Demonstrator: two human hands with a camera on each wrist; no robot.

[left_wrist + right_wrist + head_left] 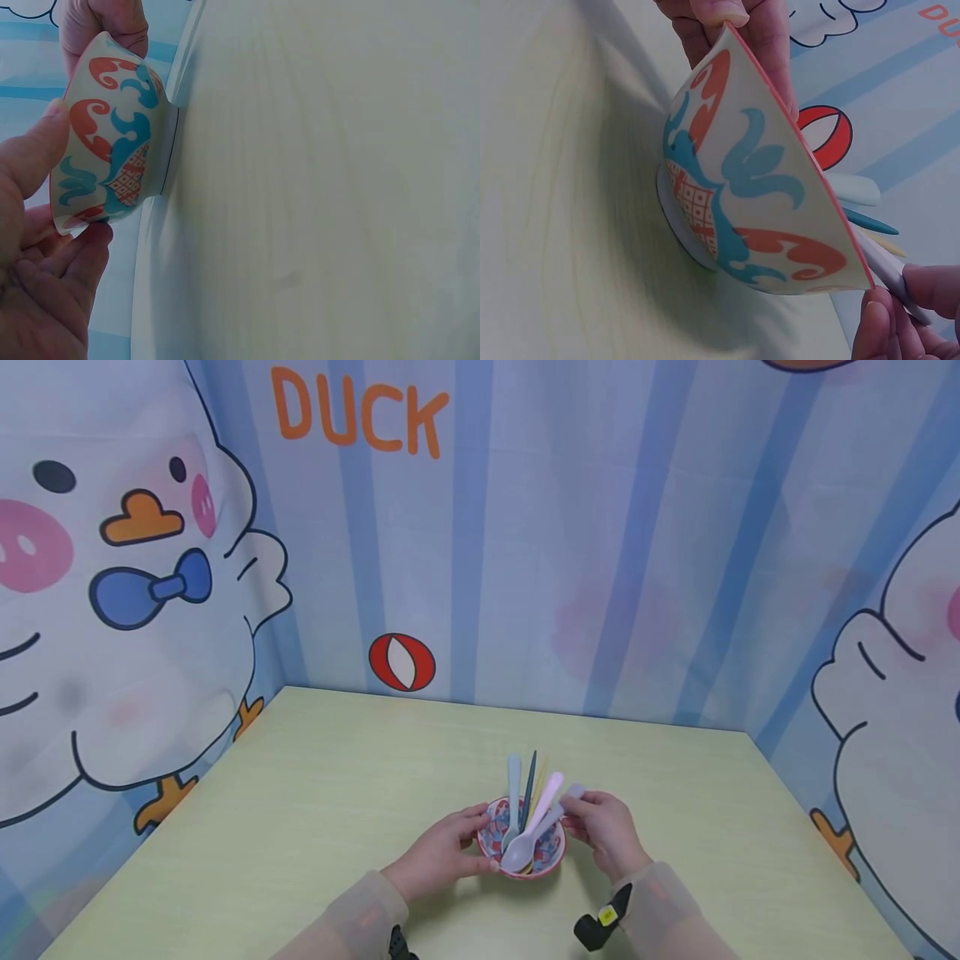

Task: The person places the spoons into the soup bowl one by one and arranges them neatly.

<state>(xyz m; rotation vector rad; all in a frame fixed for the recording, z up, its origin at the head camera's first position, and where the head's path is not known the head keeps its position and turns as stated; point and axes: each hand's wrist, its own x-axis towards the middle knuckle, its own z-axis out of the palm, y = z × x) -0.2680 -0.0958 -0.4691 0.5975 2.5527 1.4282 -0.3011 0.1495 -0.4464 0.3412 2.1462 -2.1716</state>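
A patterned bowl [558, 860] with a red rim stands on the table, holding several slim utensils. My left hand [450, 849] grips its left side, the thumb on the near side and the fingers round the far side; the left wrist view shows the bowl's red and blue outer wall [112, 142]. At the right rim, my right hand [609, 833] pinches the handle of a pale lavender spoon [517, 853], whose head lies inside the bowl. A light blue spoon [513, 785], a dark blue stick-like handle [530, 781], a yellow one and a pink handle [551, 789] lean beside it.
The pale wood-look table [360, 760] extends around the bowl to a printed duck backdrop [525, 568] at the back and sides. A black wrist device [600, 927] is strapped at my right sleeve, another at the left.
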